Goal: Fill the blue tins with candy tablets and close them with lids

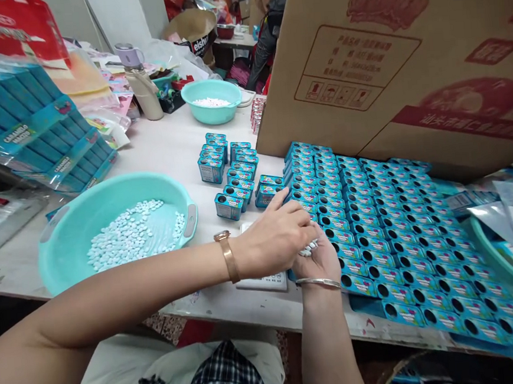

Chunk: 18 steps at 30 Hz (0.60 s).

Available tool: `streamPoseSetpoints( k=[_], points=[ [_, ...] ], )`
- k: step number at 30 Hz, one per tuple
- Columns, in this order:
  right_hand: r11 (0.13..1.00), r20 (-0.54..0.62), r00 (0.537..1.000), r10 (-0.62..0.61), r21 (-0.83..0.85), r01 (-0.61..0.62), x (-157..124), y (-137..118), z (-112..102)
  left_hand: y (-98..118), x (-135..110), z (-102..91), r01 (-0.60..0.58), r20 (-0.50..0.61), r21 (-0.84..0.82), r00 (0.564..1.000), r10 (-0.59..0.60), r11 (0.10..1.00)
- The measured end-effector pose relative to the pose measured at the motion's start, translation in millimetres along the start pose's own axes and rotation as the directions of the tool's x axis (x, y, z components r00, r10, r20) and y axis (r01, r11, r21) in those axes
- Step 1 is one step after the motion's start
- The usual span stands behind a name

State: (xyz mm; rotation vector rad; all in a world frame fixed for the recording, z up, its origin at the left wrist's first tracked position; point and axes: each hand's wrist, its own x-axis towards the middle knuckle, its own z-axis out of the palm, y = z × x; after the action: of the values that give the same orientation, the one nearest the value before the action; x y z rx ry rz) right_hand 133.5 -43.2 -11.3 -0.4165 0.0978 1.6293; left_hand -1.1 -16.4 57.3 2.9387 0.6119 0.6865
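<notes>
My right hand (326,256), a silver bangle at its wrist, is cupped palm up and holds small white candies (309,248). Over it lies my left hand (282,237), wearing a rose-gold watch; its fingers bend down into the cupped palm. Its fingertips are partly hidden, so what they pinch does not show. Below both hands lies a flat white device (263,281), mostly covered by my left forearm. Close by on the right stand rows of small blue tins (361,225) with dark round holes in their tops. A looser group of blue tins (240,184) stands beyond my left hand.
At left, a turquoise basin (61,254) contains many white candies; a second basin (212,115) stands farther back. A large cardboard box (388,63) walls off the back right. Stacked blue packs (34,132) are at far left, near a thermos (144,94). Another person (270,31) stands behind.
</notes>
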Motion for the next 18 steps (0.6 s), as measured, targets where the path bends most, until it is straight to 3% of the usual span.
streamPoseSetpoints(
  k=[3, 8, 12, 18],
  points=[
    [0.996, -0.004, 0.998, 0.059, 0.065, -0.059, 2, -3, 1, -4, 0, 2.7, -0.007, 0.02, 0.01, 1.0, 0.007, 1.0],
    [0.997, -0.029, 0.998, 0.053, 0.053, -0.051, 4, -4, 0, -8, -1, 2.3, -0.008, 0.031, -0.025, 0.999, 0.008, 1.0],
    [0.993, -0.148, 0.986, 0.072, 0.108, -0.056, 3, -3, 4, -8, -2, 1.2, 0.047, 0.033, -0.038, 0.998, -0.045, 0.998],
    [0.986, -0.167, 0.983, 0.08, 0.158, -0.053, -2, 3, 13, -8, 1, -4.7, 0.117, -0.02, -0.076, 0.993, -0.119, 0.99]
  ],
)
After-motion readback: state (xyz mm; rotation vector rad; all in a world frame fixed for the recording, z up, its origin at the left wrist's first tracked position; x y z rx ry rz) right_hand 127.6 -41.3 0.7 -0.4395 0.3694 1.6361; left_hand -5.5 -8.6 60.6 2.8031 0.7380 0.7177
